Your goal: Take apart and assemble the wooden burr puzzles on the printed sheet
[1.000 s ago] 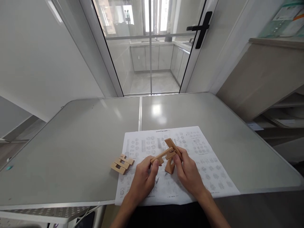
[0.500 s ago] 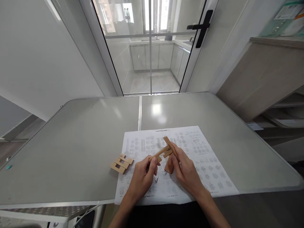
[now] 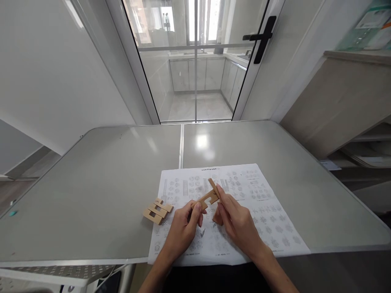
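Note:
My left hand [image 3: 185, 223] pinches the near end of a notched wooden puzzle piece [image 3: 202, 202] between thumb and fingers. My right hand [image 3: 237, 215] is closed on a second wooden puzzle piece [image 3: 213, 185], a slim bar laid across the far end of the notched one, and the two touch. Beneath the right fingers, another wooden block [image 3: 217, 217] rests on the printed sheet [image 3: 253, 240], partly hidden by the hand. To the left, several notched wooden pieces [image 3: 157, 211] lie side by side, partly on the sheet's left edge.
The sheet carries rows of small diagrams and lies on a grey folding table [image 3: 122, 183] with a centre seam. Beyond the table stands a glass door [image 3: 195, 81] with a black handle [image 3: 264, 38]. A wooden shelf unit [image 3: 330, 106] stands at the right.
The slim bar in my right hand has turned so its narrow edge shows, covering the mark on the notched piece. The view has shifted slightly; my left hand keeps its hold.

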Action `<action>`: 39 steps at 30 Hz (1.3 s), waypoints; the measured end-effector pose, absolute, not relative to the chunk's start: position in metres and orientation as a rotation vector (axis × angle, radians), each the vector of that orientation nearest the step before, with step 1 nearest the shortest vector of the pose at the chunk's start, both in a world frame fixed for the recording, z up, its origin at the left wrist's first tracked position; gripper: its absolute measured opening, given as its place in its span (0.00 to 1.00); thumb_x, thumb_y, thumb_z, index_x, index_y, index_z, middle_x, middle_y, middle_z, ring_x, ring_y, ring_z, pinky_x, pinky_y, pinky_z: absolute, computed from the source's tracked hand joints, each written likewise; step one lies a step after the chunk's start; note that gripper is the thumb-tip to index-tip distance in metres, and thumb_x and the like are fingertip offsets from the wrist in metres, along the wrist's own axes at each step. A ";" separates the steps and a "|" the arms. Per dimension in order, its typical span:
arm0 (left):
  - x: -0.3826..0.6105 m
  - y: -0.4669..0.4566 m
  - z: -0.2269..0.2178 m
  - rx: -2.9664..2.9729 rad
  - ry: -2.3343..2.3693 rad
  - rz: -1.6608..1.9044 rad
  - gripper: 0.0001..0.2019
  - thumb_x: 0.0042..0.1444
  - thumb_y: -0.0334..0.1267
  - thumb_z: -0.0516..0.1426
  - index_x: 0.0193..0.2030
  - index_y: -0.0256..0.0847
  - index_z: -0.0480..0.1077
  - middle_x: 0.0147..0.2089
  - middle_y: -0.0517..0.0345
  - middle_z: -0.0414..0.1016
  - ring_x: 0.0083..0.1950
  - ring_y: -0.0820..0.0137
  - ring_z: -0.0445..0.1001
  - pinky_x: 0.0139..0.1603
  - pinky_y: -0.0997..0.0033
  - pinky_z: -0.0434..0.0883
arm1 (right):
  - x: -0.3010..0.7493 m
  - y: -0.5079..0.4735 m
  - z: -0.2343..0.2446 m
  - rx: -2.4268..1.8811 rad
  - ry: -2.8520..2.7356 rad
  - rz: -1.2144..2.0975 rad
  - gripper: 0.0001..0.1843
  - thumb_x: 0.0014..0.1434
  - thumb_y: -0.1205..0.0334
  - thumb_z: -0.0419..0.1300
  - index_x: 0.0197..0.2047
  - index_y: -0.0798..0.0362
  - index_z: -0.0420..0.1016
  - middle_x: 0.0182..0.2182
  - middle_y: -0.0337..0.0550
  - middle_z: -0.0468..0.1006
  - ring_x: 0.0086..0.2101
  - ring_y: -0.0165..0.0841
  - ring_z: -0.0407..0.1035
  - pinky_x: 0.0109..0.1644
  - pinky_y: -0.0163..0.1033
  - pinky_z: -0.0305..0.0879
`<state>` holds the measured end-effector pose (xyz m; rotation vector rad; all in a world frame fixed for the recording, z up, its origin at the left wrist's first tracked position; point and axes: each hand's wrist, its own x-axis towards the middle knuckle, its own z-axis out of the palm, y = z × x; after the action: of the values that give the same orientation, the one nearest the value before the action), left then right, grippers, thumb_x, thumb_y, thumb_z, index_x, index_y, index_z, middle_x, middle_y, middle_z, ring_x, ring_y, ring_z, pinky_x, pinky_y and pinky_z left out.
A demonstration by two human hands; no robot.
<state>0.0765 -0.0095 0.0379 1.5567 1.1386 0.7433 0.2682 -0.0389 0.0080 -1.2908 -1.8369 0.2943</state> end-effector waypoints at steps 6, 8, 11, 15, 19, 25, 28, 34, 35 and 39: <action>0.074 -0.007 0.040 1.496 1.122 0.743 0.25 0.74 0.56 0.48 0.38 0.39 0.72 0.27 0.61 0.68 0.30 0.69 0.64 0.36 0.68 0.62 | 0.256 -0.045 0.018 -1.369 -1.814 0.170 0.37 0.76 0.72 0.46 0.82 0.46 0.41 0.44 0.50 0.83 0.33 0.35 0.79 0.33 0.37 0.80; 0.072 -0.007 0.039 1.481 1.124 0.737 0.25 0.74 0.57 0.48 0.38 0.39 0.72 0.27 0.61 0.67 0.30 0.69 0.64 0.36 0.68 0.62 | 0.254 -0.047 0.020 -1.376 -1.824 0.156 0.39 0.75 0.73 0.47 0.83 0.46 0.39 0.46 0.51 0.84 0.35 0.35 0.81 0.35 0.38 0.82; 0.071 -0.006 0.038 1.480 1.097 0.730 0.24 0.74 0.56 0.48 0.38 0.39 0.73 0.26 0.62 0.67 0.30 0.70 0.63 0.35 0.69 0.61 | 0.255 -0.048 0.021 -1.361 -1.854 0.156 0.40 0.74 0.75 0.47 0.83 0.44 0.38 0.53 0.52 0.84 0.37 0.36 0.82 0.36 0.40 0.84; 0.073 -0.006 0.035 1.495 1.057 0.733 0.24 0.74 0.56 0.48 0.39 0.39 0.73 0.26 0.62 0.67 0.29 0.71 0.62 0.35 0.69 0.61 | 0.251 -0.049 0.023 -1.312 -1.901 0.165 0.41 0.73 0.77 0.46 0.83 0.45 0.39 0.57 0.54 0.83 0.41 0.38 0.84 0.36 0.40 0.84; 0.075 -0.008 0.035 1.472 1.056 0.744 0.25 0.73 0.58 0.48 0.37 0.40 0.70 0.26 0.62 0.66 0.29 0.70 0.63 0.35 0.69 0.62 | 0.241 -0.051 0.027 -1.259 -1.901 0.222 0.39 0.74 0.77 0.45 0.82 0.46 0.42 0.59 0.53 0.82 0.48 0.40 0.83 0.40 0.39 0.84; 0.075 -0.008 0.035 1.465 1.074 0.766 0.25 0.74 0.59 0.45 0.31 0.43 0.59 0.27 0.64 0.59 0.29 0.70 0.58 0.35 0.68 0.61 | 0.233 -0.056 0.020 -1.267 -1.799 0.294 0.30 0.77 0.70 0.49 0.78 0.51 0.54 0.52 0.54 0.86 0.39 0.39 0.86 0.38 0.39 0.84; 0.076 -0.008 0.034 1.460 1.043 0.760 0.24 0.75 0.58 0.44 0.32 0.43 0.59 0.28 0.63 0.60 0.30 0.70 0.58 0.36 0.67 0.61 | 0.230 -0.057 0.013 -1.331 -1.704 0.257 0.20 0.77 0.66 0.51 0.69 0.54 0.63 0.44 0.52 0.87 0.35 0.40 0.86 0.34 0.39 0.84; 0.077 -0.007 0.033 1.448 1.056 0.785 0.24 0.74 0.58 0.45 0.32 0.43 0.59 0.28 0.64 0.59 0.31 0.70 0.58 0.36 0.68 0.61 | 0.225 -0.056 0.012 -1.351 -1.696 0.271 0.12 0.77 0.67 0.51 0.61 0.53 0.65 0.38 0.47 0.87 0.33 0.38 0.85 0.32 0.37 0.82; 0.077 -0.007 0.034 1.445 1.056 0.790 0.24 0.74 0.58 0.45 0.32 0.43 0.59 0.28 0.64 0.59 0.31 0.70 0.58 0.36 0.68 0.60 | 0.225 -0.056 0.013 -1.346 -1.696 0.280 0.12 0.77 0.67 0.51 0.61 0.53 0.65 0.38 0.47 0.87 0.33 0.38 0.85 0.32 0.36 0.81; 0.077 -0.007 0.034 1.443 1.058 0.795 0.24 0.74 0.58 0.45 0.32 0.44 0.58 0.28 0.64 0.58 0.30 0.70 0.58 0.35 0.68 0.61 | 0.223 -0.055 0.019 -1.342 -1.694 0.280 0.13 0.77 0.68 0.50 0.61 0.53 0.65 0.37 0.46 0.86 0.30 0.36 0.84 0.30 0.35 0.79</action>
<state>0.0769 -0.0073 0.0342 1.4432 1.0583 0.7948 0.2228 -0.0552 0.0186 -1.3417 -1.6940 0.2799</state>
